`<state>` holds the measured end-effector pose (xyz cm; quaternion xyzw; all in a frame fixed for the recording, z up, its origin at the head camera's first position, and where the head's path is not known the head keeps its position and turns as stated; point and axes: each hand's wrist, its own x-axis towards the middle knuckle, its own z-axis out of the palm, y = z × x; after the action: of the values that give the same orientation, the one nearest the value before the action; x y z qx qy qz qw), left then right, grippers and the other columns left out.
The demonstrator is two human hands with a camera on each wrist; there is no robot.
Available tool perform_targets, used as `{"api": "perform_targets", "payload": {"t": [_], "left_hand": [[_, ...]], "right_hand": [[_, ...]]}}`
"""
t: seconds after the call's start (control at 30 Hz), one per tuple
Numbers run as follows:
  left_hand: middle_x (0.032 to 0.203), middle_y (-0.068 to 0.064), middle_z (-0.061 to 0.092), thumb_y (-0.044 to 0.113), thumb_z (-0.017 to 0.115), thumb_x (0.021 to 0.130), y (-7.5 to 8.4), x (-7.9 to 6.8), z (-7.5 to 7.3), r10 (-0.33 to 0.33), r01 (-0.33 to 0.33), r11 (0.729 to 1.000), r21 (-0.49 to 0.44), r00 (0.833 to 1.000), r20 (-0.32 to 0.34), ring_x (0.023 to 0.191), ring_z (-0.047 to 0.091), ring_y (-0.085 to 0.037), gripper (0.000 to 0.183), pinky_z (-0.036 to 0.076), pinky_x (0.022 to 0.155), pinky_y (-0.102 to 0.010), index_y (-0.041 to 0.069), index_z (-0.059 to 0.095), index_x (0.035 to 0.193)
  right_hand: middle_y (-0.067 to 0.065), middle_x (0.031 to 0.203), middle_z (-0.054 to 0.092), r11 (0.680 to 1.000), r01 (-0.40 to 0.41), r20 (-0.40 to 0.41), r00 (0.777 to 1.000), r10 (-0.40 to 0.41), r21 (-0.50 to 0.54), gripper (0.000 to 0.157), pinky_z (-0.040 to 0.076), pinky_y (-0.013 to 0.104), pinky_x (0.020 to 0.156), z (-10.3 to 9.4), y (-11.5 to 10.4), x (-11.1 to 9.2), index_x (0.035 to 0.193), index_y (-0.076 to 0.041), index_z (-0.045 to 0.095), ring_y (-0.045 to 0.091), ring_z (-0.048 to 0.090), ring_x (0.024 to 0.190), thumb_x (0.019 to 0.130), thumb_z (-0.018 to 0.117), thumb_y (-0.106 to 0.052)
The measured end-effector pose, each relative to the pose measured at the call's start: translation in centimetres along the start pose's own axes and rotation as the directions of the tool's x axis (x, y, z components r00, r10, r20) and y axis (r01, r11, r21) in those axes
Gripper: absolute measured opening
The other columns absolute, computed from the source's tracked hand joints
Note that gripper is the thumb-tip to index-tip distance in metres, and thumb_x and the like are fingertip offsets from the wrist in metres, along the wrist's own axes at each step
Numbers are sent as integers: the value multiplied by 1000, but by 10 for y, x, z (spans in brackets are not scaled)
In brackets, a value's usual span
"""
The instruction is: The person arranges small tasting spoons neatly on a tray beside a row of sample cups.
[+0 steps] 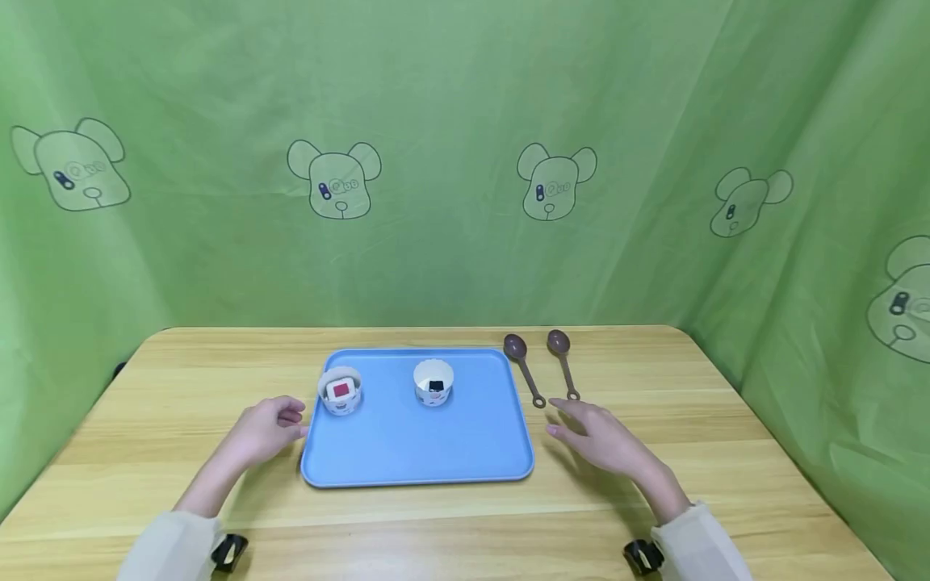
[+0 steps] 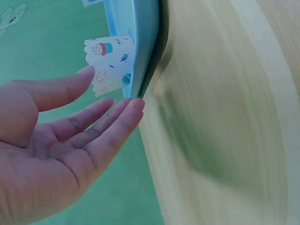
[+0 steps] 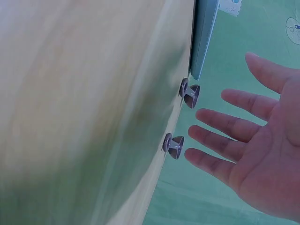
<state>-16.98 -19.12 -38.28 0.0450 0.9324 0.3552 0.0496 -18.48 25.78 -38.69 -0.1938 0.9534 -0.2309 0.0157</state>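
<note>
On the blue tray [image 1: 421,444] stand two white paper cupcake cups. The left cup [image 1: 341,406] has a block with a dark red square [image 1: 341,390] in it; the middle cup [image 1: 445,376] shows a small black-and-white piece [image 1: 436,386]. My left hand [image 1: 263,434] is at the tray's left edge, fingers loosely bent, empty; whether it touches the rim I cannot tell. My right hand [image 1: 605,440] hovers right of the tray with spread, relaxed fingers and holds nothing. Just beyond its fingertips lie two brown spoons, a left spoon [image 1: 515,347] and a right spoon [image 1: 559,342].
Everything stands on a light wooden table [image 1: 407,532]. A green curtain [image 1: 450,266] with bear-head prints hangs behind it and along both sides. Each wrist carries a black strap, the left strap [image 1: 229,553] and the right strap [image 1: 643,557].
</note>
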Motion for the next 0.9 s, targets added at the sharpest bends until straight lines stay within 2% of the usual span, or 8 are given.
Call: {"api": "perform_targets", "payload": {"t": [0.2,0.5,0.9], "left_hand": [[88,-13,62,2,65,78,0,5,3,-72,73,995,-69,997,10,81,59,-26,32,54,73,-37,-13,55,104],[79,-13,58,-8,62,76,-4,10,10,-178,185,959,-213,983,52,68,58,-18,21,57,65,-30,-13,56,96],[76,-16,57,-12,59,76,-9,12,15,-222,231,933,-278,973,63,64,57,-17,18,57,62,-29,-14,56,94]], "right_hand": [[25,127,48,1000,5,10,1000,-5,8,53,32,58,100,1,-1,1,128,4,47,43,42,117,91,54,-33],[23,127,48,999,32,22,999,-33,36,52,33,57,100,3,-1,4,128,3,47,42,43,118,91,54,-33],[22,126,50,998,37,43,998,-40,55,50,34,54,101,3,-5,11,128,4,47,40,43,118,91,55,-29]]}}
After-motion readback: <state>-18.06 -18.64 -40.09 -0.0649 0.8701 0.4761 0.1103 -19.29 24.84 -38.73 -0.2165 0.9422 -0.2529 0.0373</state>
